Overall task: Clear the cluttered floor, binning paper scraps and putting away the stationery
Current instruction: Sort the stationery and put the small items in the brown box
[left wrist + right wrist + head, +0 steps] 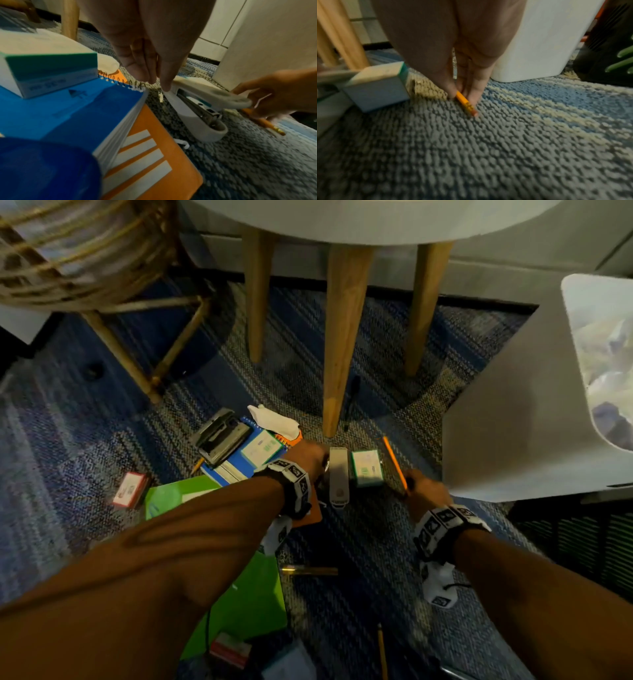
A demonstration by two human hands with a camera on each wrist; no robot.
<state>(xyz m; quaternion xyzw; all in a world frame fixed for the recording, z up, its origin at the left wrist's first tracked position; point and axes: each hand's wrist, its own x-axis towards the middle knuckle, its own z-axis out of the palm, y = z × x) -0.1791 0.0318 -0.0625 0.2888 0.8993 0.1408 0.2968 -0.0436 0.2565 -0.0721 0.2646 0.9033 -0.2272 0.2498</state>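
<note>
An orange pencil point(394, 460) lies on the carpet beside the white bin point(513, 422). My right hand point(411, 484) pinches it near the eraser end, thumb and fingers on either side of the pencil point(465, 104). My left hand point(318, 460) reaches down between the blue notebook point(68, 115) and a grey stapler point(339, 477). Its fingers are straight and close together, tips touching the hinge end of the stapler point(197, 119), which lies half open. A small white scrap point(161, 96) sits on the carpet just below the left hand point(157, 83).
A green-and-white box point(366, 467) stands between stapler and pencil. Another box point(262, 447), a hole punch point(219, 436) and crumpled paper point(274, 419) sit on the notebook, over an orange notebook point(154, 169). A green folder point(171, 494), red box point(130, 489) and table legs point(342, 347) crowd around.
</note>
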